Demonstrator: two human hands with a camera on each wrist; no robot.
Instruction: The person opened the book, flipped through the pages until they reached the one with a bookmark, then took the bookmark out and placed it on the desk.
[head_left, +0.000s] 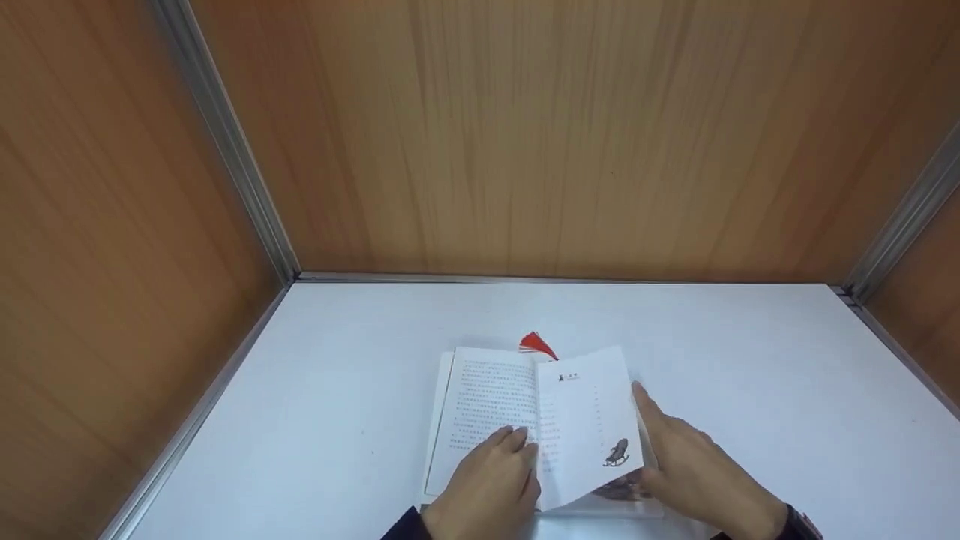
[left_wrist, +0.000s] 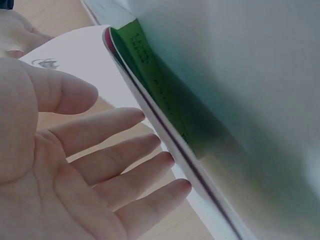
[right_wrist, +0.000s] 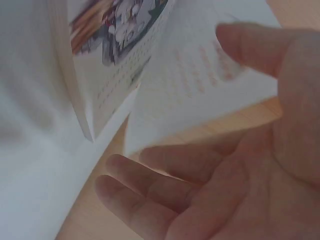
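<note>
Head view: an open white paperback book with printed pages point(head_left: 495, 405) lies near the front edge of the white desk point(head_left: 750, 360), a red tassel point(head_left: 536, 343) poking out beyond its far edge. On the book, the left hand point(head_left: 491, 480) rests flat on the left page with straight fingers, while the right hand point(head_left: 694, 465) props a lifted loose page point(head_left: 589, 420) from the book's right side, fingers extended. Left wrist view: the left hand point(left_wrist: 70, 165) is spread open beside the book's page edges point(left_wrist: 165, 125). Right wrist view: the right hand point(right_wrist: 225, 175) is relaxed and open, its thumb against the lifted page point(right_wrist: 200, 85), grasping nothing.
</note>
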